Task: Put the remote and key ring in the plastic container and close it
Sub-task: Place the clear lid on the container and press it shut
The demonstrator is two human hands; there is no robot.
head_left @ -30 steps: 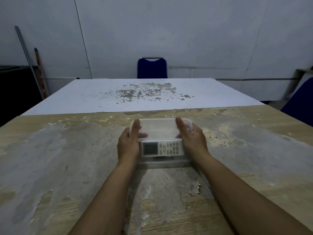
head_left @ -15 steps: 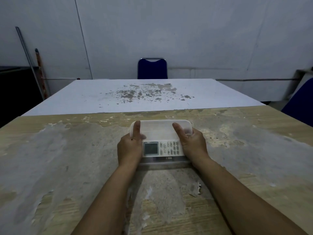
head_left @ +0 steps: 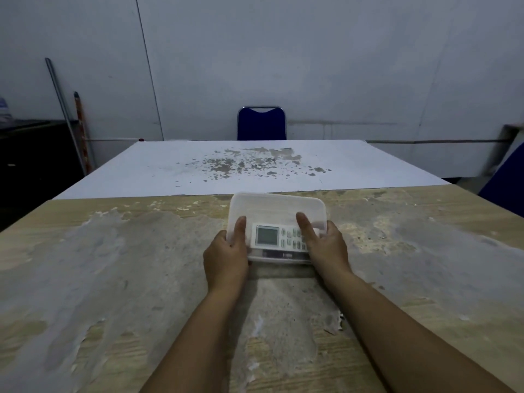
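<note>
The translucent plastic lid (head_left: 276,207) is clamped by the left hand (head_left: 225,256) and the right hand (head_left: 326,245) over the clear plastic container (head_left: 280,258). Between the hands lies the white remote (head_left: 279,236). The key ring is not visible. An uneven press could leave one corner unsealed.

No text can be read — the remote (head_left: 279,239) shows only blurred buttons and screen.

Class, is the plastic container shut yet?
Not yet: the lid tilts over the container, its near edge raised, the remote visible beneath.
</note>
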